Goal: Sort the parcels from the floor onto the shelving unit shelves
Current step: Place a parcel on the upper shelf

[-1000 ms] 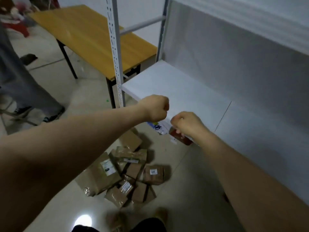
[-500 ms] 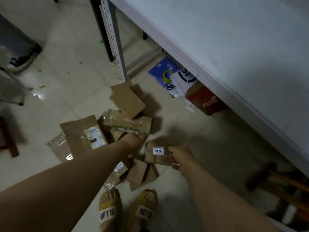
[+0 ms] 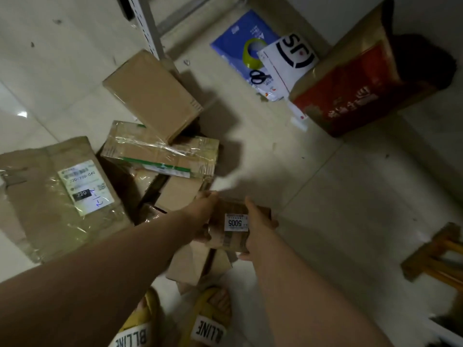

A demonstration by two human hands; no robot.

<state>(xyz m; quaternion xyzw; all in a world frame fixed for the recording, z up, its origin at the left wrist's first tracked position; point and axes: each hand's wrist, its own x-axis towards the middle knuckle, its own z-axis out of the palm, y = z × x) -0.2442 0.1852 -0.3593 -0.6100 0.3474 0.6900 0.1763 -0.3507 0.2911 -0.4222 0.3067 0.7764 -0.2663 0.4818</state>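
Item: small brown taped cardboard parcel, white 5005 label (image 3: 235,227) | Location: low over heap of brown cardboard parcels (image 3: 160,156) on pale tiled floor (image 3: 325,196) | Hold: left hand (image 3: 203,216), right hand (image 3: 258,229), fingers (image 3: 272,223) gripping opposite ends | Handling: probably light, stiff; tape likely slick, best gripped by the edges

A small parcel (image 3: 235,221) sat between the left hand (image 3: 203,216) and right hand (image 3: 258,229) before the pile (image 3: 155,151), shelving upright (image 3: 147,26) behind, bag (image 3: 350,78) right.

Left hand (image 3: 203,214), right hand (image 3: 259,227) curled.
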